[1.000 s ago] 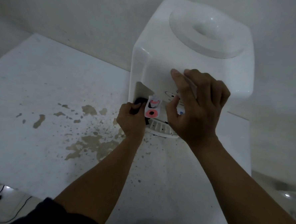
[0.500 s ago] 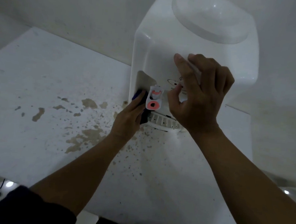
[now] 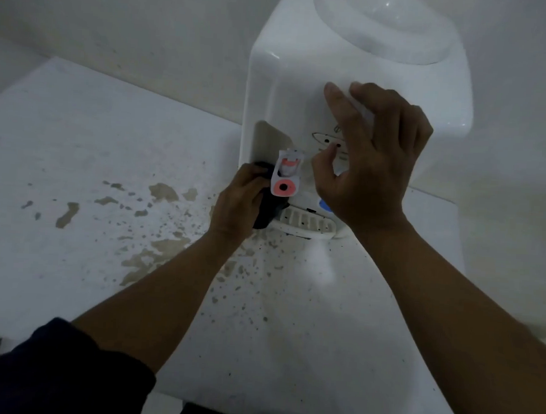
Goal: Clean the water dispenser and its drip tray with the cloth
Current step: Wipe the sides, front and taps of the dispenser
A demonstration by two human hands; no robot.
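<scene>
So I'm looking down at the dispenser, a white tabletop unit sitting on a white table right against the wall. The tabletop is pretty grubby, with brownish stains and specks spread out left of and in front of the unit.

My left hand is at the left side of the tap recess, fingers curled round a dark cloth. The cloth is bunched up and pressed in just left of the red tap, hanging down to the left end of the drip tray. It touches the tray edge as far as I can tell, but it's dim in there.

My right hand is on the front panel above the recess, fingers bent and resting against the plastic near the top edge, thumb pointing toward the little indicator lights. It's bracing the unit, not gripping anything. It covers most of the blue tap; only a bit of blue peeks out under the palm.

The tray sticks out at the base of the unit, white with slats and a few dark specks on it. A dark sleeve shows on my left arm at the bottom.
</scene>
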